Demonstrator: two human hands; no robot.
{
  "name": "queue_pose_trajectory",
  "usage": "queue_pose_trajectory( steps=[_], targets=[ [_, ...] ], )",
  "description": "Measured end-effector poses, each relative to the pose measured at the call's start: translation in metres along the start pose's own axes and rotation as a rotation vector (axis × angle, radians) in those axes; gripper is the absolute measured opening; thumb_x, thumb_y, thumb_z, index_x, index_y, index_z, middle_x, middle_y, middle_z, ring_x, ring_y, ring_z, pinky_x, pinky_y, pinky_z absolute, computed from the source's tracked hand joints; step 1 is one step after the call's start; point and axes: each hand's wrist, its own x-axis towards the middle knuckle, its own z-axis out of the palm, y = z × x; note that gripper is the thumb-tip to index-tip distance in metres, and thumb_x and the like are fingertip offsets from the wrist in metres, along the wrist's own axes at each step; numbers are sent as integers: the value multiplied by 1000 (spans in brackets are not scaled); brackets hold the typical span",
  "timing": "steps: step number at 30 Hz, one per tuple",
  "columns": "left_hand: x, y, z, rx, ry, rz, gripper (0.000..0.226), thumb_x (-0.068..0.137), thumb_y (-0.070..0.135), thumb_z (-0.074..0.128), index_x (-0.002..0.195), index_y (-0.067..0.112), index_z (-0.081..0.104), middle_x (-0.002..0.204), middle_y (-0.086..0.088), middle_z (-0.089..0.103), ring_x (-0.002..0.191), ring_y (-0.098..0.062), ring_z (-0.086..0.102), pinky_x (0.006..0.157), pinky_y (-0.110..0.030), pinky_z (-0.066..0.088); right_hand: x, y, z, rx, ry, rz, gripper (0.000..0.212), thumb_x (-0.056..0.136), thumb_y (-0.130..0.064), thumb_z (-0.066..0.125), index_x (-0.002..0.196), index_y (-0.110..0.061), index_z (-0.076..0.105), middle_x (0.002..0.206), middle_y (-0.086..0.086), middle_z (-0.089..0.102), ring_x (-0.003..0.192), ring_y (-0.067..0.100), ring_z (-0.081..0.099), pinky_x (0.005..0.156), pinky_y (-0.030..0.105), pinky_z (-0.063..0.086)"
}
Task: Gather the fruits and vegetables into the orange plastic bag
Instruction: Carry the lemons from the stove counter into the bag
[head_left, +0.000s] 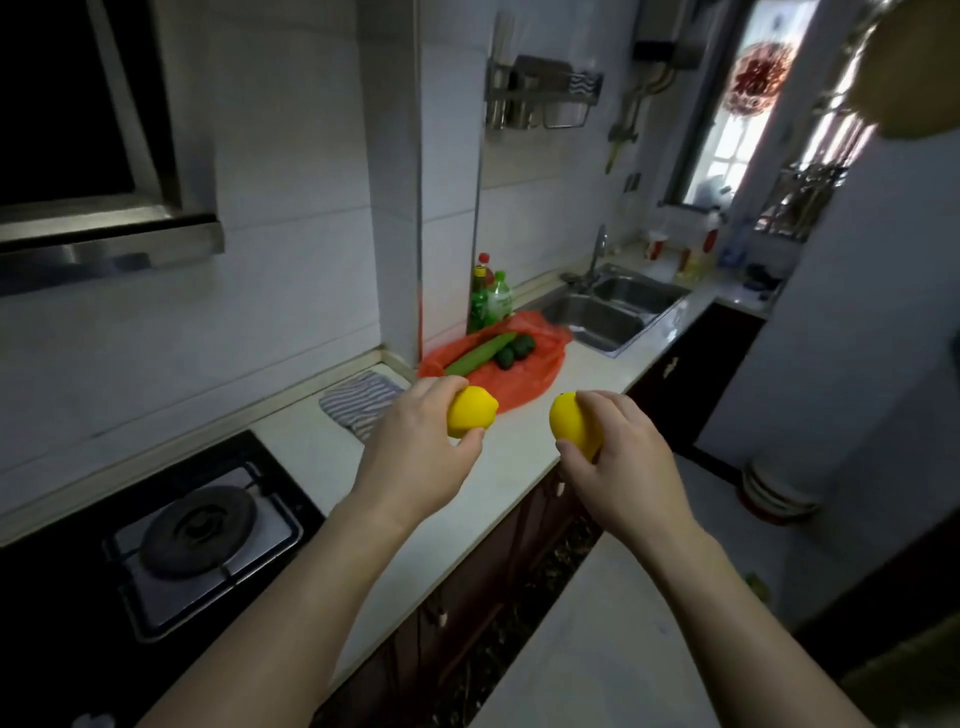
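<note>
2 lemons held near the orange bag (511, 364)
Left hand (415, 447) grips a lemon (470, 410) between curled fingers and thumb; right hand (618, 457) grips another lemon (571, 421) likewise.

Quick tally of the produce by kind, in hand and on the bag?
Lemons: 2, one in the left hand, one in the right hand.
Cucumber: 1, on the orange bag.
Dark green avocados: 2 visible, beside it.
Total: 5.
</note>
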Motion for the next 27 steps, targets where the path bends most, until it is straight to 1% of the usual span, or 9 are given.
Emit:
queue_pose_trajectory(
  steps=[5, 9, 11, 17, 21, 24, 27],
  targets=[
    [70, 15, 49, -21, -58, 70, 46, 81, 36, 70, 124, 25, 57, 118, 6, 59, 103, -16, 56, 84, -36, 51, 49, 54, -2, -43, 41, 83, 53, 82, -32, 68, 131, -16, 51, 130, -1, 52, 115, 20, 50, 92, 30, 40],
    [112, 37, 88, -38, -78, 101, 42, 82, 36, 71, 120, 25, 59, 114, 5, 61, 100, -15, 57, 82, -34, 52, 80, 100, -2, -33, 47, 111, 52, 82, -32, 67, 130, -17, 51, 128, -2, 52, 113, 19, 50, 90, 30, 42],
    [131, 46, 111, -26, -80, 102, 42, 81, 37, 71, 120, 25, 59, 112, 4, 61, 100, -16, 57, 82, -36, 52, 96, 126, 0, -27, 43, 112, 52, 82, -32, 67, 130, -18, 51, 128, -3, 52, 112, 19, 51, 89, 28, 41],
    [179, 77, 182, 18, -77, 21, 47, 82, 43, 69, 124, 26, 56, 114, 6, 60, 100, -13, 57, 84, -36, 52, 152, 210, 6, 23, 19, 77, 52, 83, -34, 67, 130, -20, 50, 128, -4, 51, 112, 18, 50, 86, 24, 37],
    [205, 97, 223, 31, -76, -60, 49, 82, 44, 69, 126, 24, 57, 113, 5, 60, 100, -15, 57, 85, -35, 50, 190, 260, 6, 63, -30, 39, 54, 83, -34, 67, 132, -21, 49, 129, -3, 51, 113, 18, 51, 91, 28, 40],
    [219, 105, 245, 59, -63, -124, 51, 82, 47, 68, 127, 26, 56, 112, 7, 59, 98, -13, 56, 81, -31, 49, 212, 285, 9, 99, -86, -8, 53, 83, -34, 66, 131, -22, 49, 127, -5, 51, 112, 16, 50, 89, 24, 38],
    [229, 104, 254, 67, -58, -187, 52, 82, 47, 68, 128, 26, 56, 113, 6, 60, 98, -12, 56, 82, -30, 49, 230, 299, 19, 112, -116, -59, 52, 84, -34, 66, 131, -22, 49, 127, -5, 51, 113, 15, 49, 87, 21, 35]
  ],
)
